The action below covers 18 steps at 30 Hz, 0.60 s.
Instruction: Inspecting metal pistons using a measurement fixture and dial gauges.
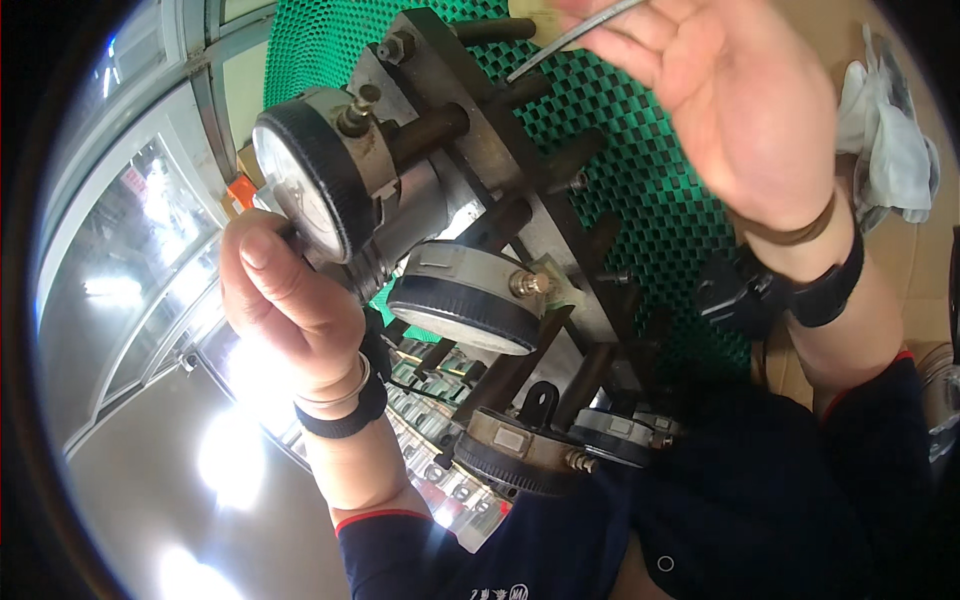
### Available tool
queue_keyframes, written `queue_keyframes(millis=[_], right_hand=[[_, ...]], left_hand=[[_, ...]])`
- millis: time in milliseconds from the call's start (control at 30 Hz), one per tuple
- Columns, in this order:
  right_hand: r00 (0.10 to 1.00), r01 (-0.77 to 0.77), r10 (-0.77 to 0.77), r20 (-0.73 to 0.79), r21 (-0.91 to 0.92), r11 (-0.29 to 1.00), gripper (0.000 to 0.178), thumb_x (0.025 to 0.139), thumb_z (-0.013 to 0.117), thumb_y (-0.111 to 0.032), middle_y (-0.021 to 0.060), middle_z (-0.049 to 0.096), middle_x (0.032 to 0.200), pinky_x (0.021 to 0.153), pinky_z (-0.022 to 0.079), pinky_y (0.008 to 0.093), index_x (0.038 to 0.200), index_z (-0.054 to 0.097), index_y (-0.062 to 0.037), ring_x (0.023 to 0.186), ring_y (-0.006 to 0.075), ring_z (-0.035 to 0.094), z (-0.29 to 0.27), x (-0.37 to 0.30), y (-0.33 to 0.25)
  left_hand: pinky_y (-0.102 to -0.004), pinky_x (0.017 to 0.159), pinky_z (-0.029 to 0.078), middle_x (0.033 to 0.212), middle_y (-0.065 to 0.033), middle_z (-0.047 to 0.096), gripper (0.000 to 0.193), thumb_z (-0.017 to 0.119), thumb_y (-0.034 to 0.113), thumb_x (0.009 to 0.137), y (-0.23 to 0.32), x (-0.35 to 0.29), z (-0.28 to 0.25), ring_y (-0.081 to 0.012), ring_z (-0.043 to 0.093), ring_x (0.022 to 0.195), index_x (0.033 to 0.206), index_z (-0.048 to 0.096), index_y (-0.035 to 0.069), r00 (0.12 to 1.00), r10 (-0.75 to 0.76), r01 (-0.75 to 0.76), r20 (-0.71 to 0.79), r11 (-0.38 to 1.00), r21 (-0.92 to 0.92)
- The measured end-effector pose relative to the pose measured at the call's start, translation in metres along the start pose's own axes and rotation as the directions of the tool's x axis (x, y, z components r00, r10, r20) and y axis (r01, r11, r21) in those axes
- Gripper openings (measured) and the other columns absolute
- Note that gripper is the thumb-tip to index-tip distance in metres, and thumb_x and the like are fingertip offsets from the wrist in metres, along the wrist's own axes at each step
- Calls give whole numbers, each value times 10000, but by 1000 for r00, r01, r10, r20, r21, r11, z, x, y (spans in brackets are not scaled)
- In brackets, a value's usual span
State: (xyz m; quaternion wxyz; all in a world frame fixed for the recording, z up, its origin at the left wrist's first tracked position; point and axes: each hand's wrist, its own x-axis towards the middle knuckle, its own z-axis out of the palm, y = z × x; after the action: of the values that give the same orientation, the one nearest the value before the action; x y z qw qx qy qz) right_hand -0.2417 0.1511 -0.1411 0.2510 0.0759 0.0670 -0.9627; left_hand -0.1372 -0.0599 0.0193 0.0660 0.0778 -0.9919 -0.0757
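Note:
A dark steel fixture [480, 130] with several round posts fills the middle of the view, tilted. Dial gauges with black rims are mounted on it. My left hand [290, 305] is closed at the lower rim of the upper-left dial gauge [322, 180], thumb bent and fingertips partly hidden behind it. Just right of it sits a second dial gauge [465, 300]. My right hand [750, 110] holds a thin grey metal rod [570, 40], whose tip touches or nearly touches the fixture beside an upper post; the rod's other end runs out of view.
More dial gauges [520, 452] hang near my body. Green mesh matting [650, 210] lies behind the fixture. White gloves [885, 140] lie on brown cardboard [915, 265] at the far right. A small orange object [241, 190] sits beyond the upper-left gauge, near a window frame [190, 60].

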Motion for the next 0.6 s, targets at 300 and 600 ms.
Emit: queue_keyframes(millis=[300, 600], right_hand=[[972, 234, 69, 224, -945, -227, 343, 956, 420, -266, 143, 635, 711, 649, 523, 389, 799, 599, -18, 632, 268, 624, -35, 25, -10], [925, -38, 363, 111, -924, 380, 294, 959, 490, -313, 15, 509, 641, 586, 403, 263, 962, 636, -58, 608, 108, 482, -18, 17, 2]], left_hand=[[-284, 537, 319, 627, -39, 432, 380, 343, 257, 1017, 11, 6, 14, -150, 388, 563, 759, 495, 23, 993, -2, -1, -119, 1000, -20], [-202, 645, 399, 789, -35, 568, 445, 310, 326, 1043, 6, 4, 4, -71, 476, 700, 868, 545, -9, 999, 10, -8, -38, 999, 40]])
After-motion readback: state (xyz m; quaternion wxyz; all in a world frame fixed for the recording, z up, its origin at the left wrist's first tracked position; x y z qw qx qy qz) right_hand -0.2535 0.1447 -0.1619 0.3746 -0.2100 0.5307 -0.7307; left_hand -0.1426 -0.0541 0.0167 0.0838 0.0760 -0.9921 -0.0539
